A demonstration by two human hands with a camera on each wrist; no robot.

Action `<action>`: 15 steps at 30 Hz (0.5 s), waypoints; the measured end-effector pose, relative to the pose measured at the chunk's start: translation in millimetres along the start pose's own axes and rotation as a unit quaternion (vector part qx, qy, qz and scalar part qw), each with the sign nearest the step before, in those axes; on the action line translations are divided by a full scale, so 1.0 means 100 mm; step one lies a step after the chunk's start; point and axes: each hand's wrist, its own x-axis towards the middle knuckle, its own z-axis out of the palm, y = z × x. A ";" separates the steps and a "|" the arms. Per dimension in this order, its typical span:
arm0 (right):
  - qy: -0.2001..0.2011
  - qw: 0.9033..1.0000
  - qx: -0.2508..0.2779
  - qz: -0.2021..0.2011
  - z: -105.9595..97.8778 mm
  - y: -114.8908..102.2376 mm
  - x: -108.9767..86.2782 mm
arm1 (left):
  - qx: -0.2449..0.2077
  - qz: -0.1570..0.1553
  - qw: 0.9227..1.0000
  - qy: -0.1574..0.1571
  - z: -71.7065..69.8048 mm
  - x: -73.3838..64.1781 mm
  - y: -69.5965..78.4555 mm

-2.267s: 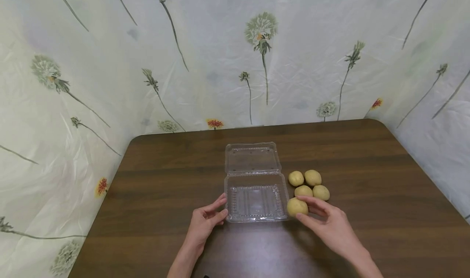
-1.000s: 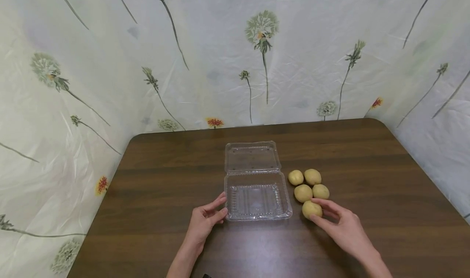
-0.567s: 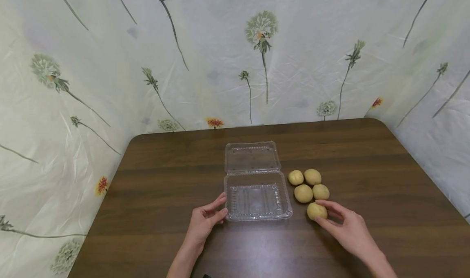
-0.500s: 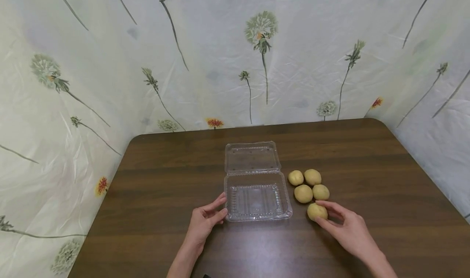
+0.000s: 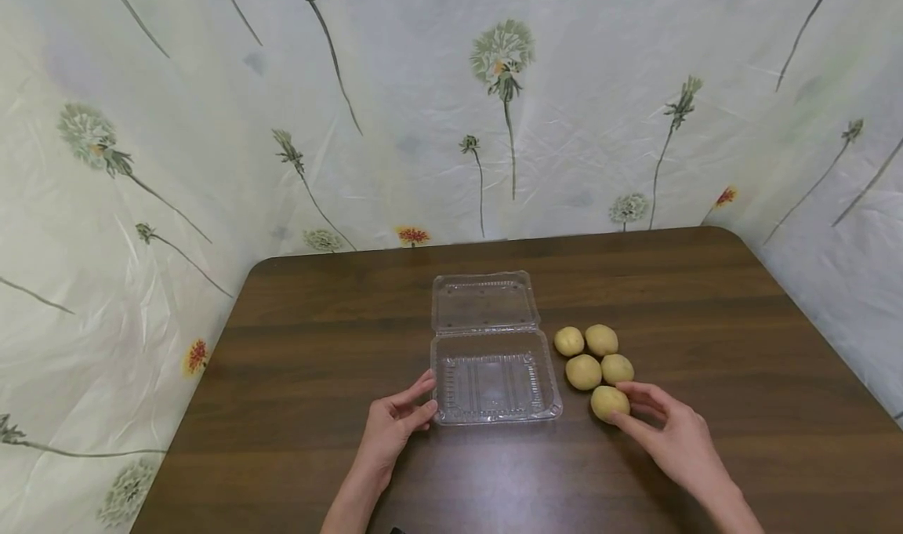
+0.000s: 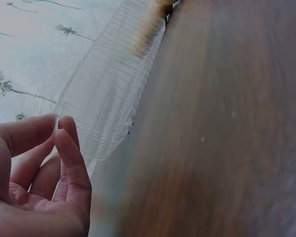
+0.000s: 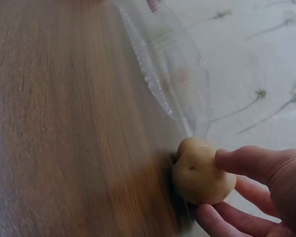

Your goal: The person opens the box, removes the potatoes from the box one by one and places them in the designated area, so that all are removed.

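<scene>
A clear plastic clamshell container (image 5: 494,381) lies on the table with its lid (image 5: 483,300) folded back, away from me. My left hand (image 5: 397,423) pinches the left rim of its base between thumb and fingers; the left wrist view shows the thumb (image 6: 32,131) on that thin edge. Right of the container, my right hand (image 5: 673,436) holds a round yellow potato (image 5: 609,404) between thumb and fingertips, low at the tabletop. Several more potatoes (image 5: 583,372) sit grouped just beyond it. The right wrist view shows the held potato (image 7: 202,175) overlapping another behind it.
The dark brown wooden table (image 5: 317,346) has rounded far corners. A pale sheet with printed dandelions (image 5: 395,110) hangs along its back and sides. The tip of a small black object (image 5: 397,530) shows at the bottom edge of the head view.
The potato in my right hand has moved from the container's right edge rightward to beside the group. Its fingers have since shifted slightly on the potato. My left hand stays at the rim.
</scene>
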 end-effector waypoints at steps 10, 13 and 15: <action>0.038 0.999 -0.013 -0.005 -0.03 -0.01 -0.01 | -0.003 0.001 1.000 -0.001 0.01 0.00 0.01; 0.062 0.998 -0.017 -0.009 -0.04 -0.01 -0.01 | -0.005 0.003 1.000 -0.002 0.01 -0.01 0.02; 0.074 0.997 -0.012 0.000 -0.06 -0.02 -0.02 | -0.005 0.005 1.000 -0.002 0.01 -0.01 0.02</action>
